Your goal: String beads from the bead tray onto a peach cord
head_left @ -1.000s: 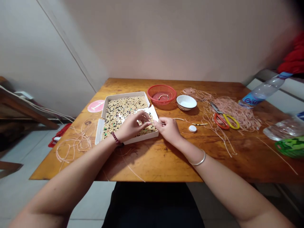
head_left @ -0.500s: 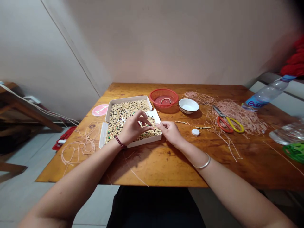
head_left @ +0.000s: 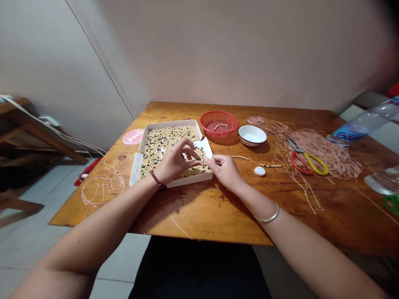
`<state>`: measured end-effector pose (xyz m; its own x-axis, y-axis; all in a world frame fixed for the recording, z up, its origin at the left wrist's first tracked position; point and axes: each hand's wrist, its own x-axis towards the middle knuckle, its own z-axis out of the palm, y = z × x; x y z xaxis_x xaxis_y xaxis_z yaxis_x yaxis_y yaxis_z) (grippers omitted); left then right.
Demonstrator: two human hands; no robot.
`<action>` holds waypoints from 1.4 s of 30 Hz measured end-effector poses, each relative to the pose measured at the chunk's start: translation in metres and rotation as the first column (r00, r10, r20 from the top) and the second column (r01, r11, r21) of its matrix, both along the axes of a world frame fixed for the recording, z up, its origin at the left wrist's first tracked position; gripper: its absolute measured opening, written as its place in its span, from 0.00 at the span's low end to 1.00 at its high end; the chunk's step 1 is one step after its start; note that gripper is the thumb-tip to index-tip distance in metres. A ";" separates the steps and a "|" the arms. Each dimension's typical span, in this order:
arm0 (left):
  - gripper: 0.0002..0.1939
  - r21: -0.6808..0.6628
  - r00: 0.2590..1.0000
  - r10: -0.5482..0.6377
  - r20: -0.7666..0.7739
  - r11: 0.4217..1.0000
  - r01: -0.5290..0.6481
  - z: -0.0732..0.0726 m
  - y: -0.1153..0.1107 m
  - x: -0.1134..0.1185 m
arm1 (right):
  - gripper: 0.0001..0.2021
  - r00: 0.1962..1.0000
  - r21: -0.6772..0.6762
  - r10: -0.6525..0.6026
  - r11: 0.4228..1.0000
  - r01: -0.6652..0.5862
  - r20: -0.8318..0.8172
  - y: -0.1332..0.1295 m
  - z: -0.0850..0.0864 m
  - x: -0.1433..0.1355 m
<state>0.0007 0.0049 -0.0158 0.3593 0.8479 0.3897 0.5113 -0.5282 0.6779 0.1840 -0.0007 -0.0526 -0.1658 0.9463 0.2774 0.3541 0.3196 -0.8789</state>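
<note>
My left hand [head_left: 177, 162], with a dark red bead bracelet at the wrist, is over the white box [head_left: 190, 180] of small beige, black and green beads [head_left: 168, 135]. Its thumb and forefinger pinch toward a small dark bead at the tips. Beside it, at the box's right edge, my right hand [head_left: 223, 169] is closed, thumb against forefinger; what it holds is too small to make out. A strand of pale beads [head_left: 240, 157] extends to the right of this hand. A second beaded strand [head_left: 270, 165] lies farther right.
Behind are a red basket [head_left: 204, 128] with a beaded string and a white bowl [head_left: 252, 135]. To the right are a white lid [head_left: 259, 171], scissors [head_left: 315, 163], pink cords [head_left: 330, 145] and a plastic bottle [head_left: 358, 124]. Loose cords [head_left: 106, 187] lie at left.
The camera view has shifted a little, moving the tabletop objects in the picture. Both hands keep nearly the same pose at the box.
</note>
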 end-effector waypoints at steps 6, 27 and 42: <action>0.19 0.015 1.000 0.012 -0.014 1.000 -0.011 -0.001 0.001 0.000 | 0.21 0.998 -0.030 -0.002 1.000 0.000 -0.063 0.000 -0.002 -0.003; 0.15 0.051 0.998 0.014 -0.053 0.999 -0.011 -0.001 0.001 -0.001 | 0.21 0.996 0.045 -0.084 0.995 0.084 0.017 -0.002 0.001 -0.001; 0.14 0.102 0.997 0.004 -0.074 0.995 0.004 0.000 -0.001 0.000 | 0.21 0.994 0.070 -0.086 0.994 0.081 0.070 -0.006 0.002 -0.002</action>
<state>0.0005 0.0041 -0.0158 0.3906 0.8050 0.4465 0.5582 -0.5928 0.5805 0.1823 -0.0062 -0.0507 -0.1094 0.9373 0.3308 0.4440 0.3439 -0.8274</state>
